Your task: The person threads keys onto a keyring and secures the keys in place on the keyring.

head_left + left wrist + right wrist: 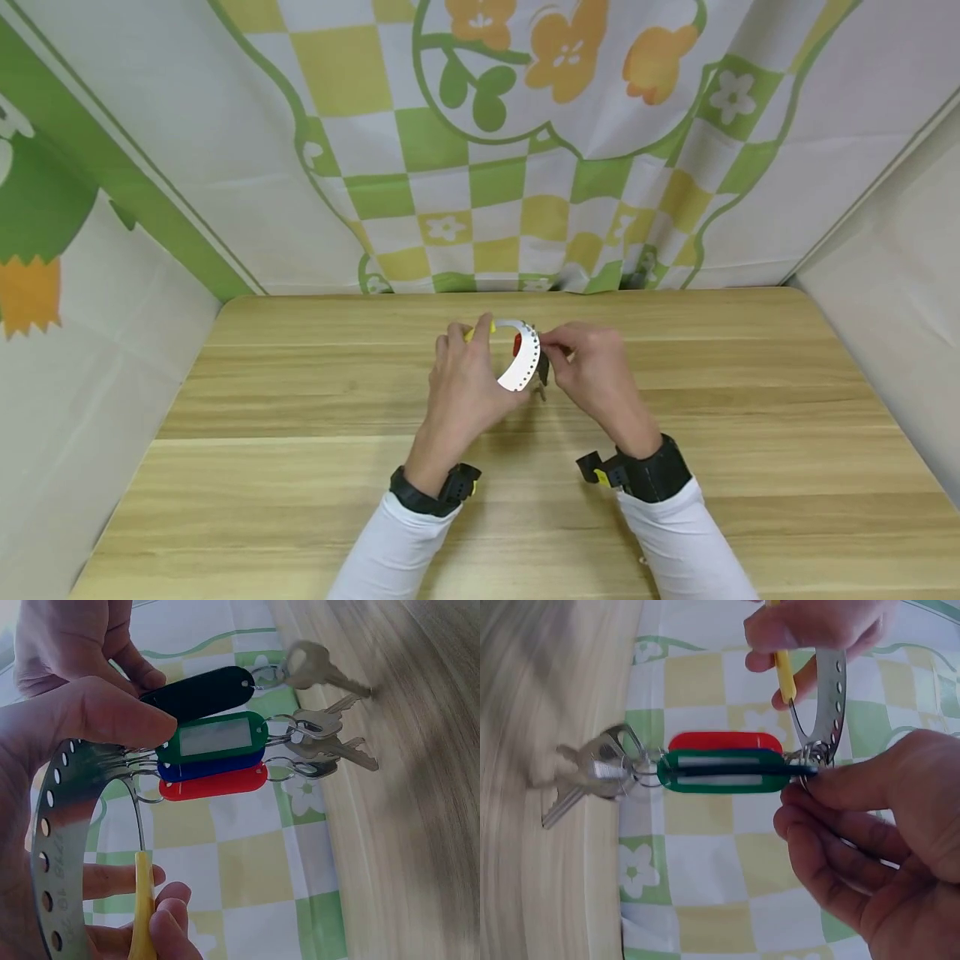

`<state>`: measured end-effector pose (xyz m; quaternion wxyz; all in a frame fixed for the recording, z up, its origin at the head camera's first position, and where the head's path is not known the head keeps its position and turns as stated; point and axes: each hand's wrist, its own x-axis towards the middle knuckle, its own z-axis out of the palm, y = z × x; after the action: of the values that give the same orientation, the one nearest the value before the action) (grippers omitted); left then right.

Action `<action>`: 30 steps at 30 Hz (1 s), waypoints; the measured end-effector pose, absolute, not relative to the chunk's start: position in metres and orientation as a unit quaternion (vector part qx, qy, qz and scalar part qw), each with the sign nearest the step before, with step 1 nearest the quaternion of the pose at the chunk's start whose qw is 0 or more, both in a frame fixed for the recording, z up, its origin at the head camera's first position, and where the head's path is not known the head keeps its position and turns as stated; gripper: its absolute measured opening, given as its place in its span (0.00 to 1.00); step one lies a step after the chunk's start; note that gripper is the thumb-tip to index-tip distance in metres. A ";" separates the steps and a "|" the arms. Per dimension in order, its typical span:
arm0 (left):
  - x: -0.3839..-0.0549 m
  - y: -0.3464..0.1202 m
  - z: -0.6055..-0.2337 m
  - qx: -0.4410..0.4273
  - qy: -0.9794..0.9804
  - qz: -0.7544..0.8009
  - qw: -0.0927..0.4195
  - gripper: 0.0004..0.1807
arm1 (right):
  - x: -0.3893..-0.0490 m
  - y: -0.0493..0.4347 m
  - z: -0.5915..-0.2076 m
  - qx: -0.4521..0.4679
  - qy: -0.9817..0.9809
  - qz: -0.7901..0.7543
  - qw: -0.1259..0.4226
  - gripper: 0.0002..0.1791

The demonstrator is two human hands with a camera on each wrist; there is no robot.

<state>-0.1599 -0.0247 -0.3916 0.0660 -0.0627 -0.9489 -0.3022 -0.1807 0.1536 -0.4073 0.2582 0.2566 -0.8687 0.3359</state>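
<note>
My left hand [468, 383] grips a curved metal key ring [522, 367] with a row of holes and a yellow sleeve [142, 900]. From the ring hang key tags: green [259, 733], blue [214, 771] and red [217, 786], with keys [345, 750] on their far ends. A black tag [206, 691] with its own key [307, 666] extends beside them. Thumb and fingers of my right hand [596, 367] pinch the near end of this black tag, right at the small wire loops [810, 756] on the metal ring. The left thumb partly covers the loops in the left wrist view.
Both hands are over a wooden table [300, 483]. A patterned curtain [495, 167] hangs along its back edge, and pale walls [892, 275] stand at the sides. Each wrist wears a black strap [660, 471] with a small camera.
</note>
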 end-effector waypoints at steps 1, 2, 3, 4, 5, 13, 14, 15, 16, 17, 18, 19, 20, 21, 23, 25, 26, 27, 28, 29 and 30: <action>-0.160 -0.025 -0.392 -0.063 -0.949 -0.301 0.065 0.56 | -0.181 0.154 -0.407 0.266 -0.868 0.329 0.260 0.07; -0.160 -0.025 -0.392 -0.062 -0.949 -0.301 0.064 0.56 | -0.181 0.154 -0.407 0.273 -0.868 0.323 0.261 0.07; -0.160 -0.025 -0.392 -0.062 -0.949 -0.301 0.063 0.56 | -0.181 0.154 -0.407 0.274 -0.869 0.320 0.259 0.07; -0.160 -0.025 -0.392 -0.059 -0.950 -0.301 0.063 0.56 | -0.181 0.153 -0.407 0.269 -0.871 0.323 0.254 0.06; -0.160 -0.025 -0.392 -0.058 -0.950 -0.302 0.062 0.57 | -0.181 0.153 -0.407 0.259 -0.874 0.329 0.246 0.06; -0.161 -0.023 -0.392 -0.041 -0.948 -0.307 0.068 0.61 | -0.178 0.142 -0.405 0.076 -0.882 0.432 0.170 0.04; -0.161 -0.023 -0.392 -0.039 -0.948 -0.309 0.069 0.61 | -0.177 0.141 -0.404 0.063 -0.880 0.440 0.168 0.04; -0.161 -0.022 -0.392 -0.037 -0.947 -0.311 0.070 0.61 | -0.176 0.140 -0.404 0.055 -0.878 0.445 0.170 0.04; -0.161 -0.022 -0.391 -0.035 -0.947 -0.311 0.070 0.61 | -0.176 0.139 -0.404 0.050 -0.876 0.447 0.174 0.04; -0.161 -0.022 -0.391 -0.034 -0.947 -0.312 0.069 0.61 | -0.176 0.138 -0.404 0.049 -0.874 0.449 0.179 0.03; -0.160 -0.022 -0.391 -0.034 -0.947 -0.312 0.069 0.61 | -0.175 0.138 -0.404 0.050 -0.872 0.450 0.184 0.03; -0.160 -0.022 -0.390 -0.034 -0.947 -0.311 0.069 0.61 | -0.175 0.138 -0.404 0.054 -0.871 0.449 0.190 0.03; -0.160 -0.022 -0.390 -0.035 -0.947 -0.311 0.069 0.61 | -0.175 0.137 -0.404 0.061 -0.871 0.447 0.197 0.03; -0.160 -0.022 -0.390 -0.036 -0.948 -0.310 0.070 0.60 | -0.176 0.138 -0.404 0.072 -0.870 0.442 0.207 0.03; -0.160 -0.023 -0.390 -0.040 -0.948 -0.307 0.070 0.60 | -0.177 0.139 -0.405 0.102 -0.871 0.425 0.225 0.02; -0.160 -0.023 -0.390 -0.044 -0.949 -0.304 0.072 0.60 | -0.178 0.141 -0.407 0.139 -0.873 0.401 0.242 0.02; -0.160 -0.024 -0.390 -0.047 -0.949 -0.302 0.072 0.60 | -0.179 0.143 -0.408 0.158 -0.873 0.387 0.250 0.03; -0.160 -0.024 -0.390 -0.048 -0.950 -0.301 0.071 0.59 | -0.179 0.144 -0.408 0.177 -0.874 0.372 0.258 0.03; -0.160 -0.024 -0.390 -0.049 -0.950 -0.300 0.071 0.59 | -0.180 0.145 -0.408 0.193 -0.875 0.358 0.262 0.04; -0.160 -0.024 -0.390 -0.050 -0.951 -0.298 0.070 0.59 | -0.180 0.146 -0.409 0.208 -0.876 0.345 0.266 0.04; -0.160 -0.024 -0.390 -0.051 -0.951 -0.297 0.069 0.59 | -0.181 0.147 -0.408 0.219 -0.876 0.337 0.266 0.04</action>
<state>-0.1605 -0.0244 -0.3903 0.0687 -0.0511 -0.9510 -0.2970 -0.1806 0.1471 -0.4084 0.2664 0.2192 -0.8761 0.3368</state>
